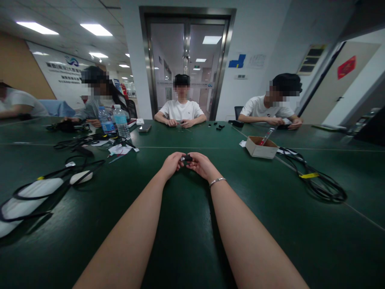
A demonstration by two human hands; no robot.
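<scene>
At the middle of the worktop (186,224), straight ahead of me, I am holding a small black-and-silver piece (188,158) between my two hands. Left hand (173,163): fingers are pinching near the silver end. Right hand (201,163): thumb and fingers are pinching the black end. The hands are resting close together, the piece bridging the gap; its finer detail is too small to tell. Both forearms (129,224) are stretching across the green surface, and I am wearing a bracelet (217,182) on the right wrist.

Right side: an open box (260,152) is sitting beyond my right hand, a tube (266,137) leaning inside it. Just beside, a coiled cable (329,196) is lying with a yellow tag (309,175) showing.

Left side: a white strip (37,192) is lying under loops of black cable (21,219), a white block (81,177) near it. Farther up, papers (122,149) are lying scattered; two bottles (121,124) are standing near a phone (144,128).

Far edge: black bits (220,127) are lying beside a person (182,110) in white, who is sitting opposite, before the glass door (203,56). A second person (258,106) is bending over the worktop at right; a third (90,108) is sitting at left, behind the bottles.
</scene>
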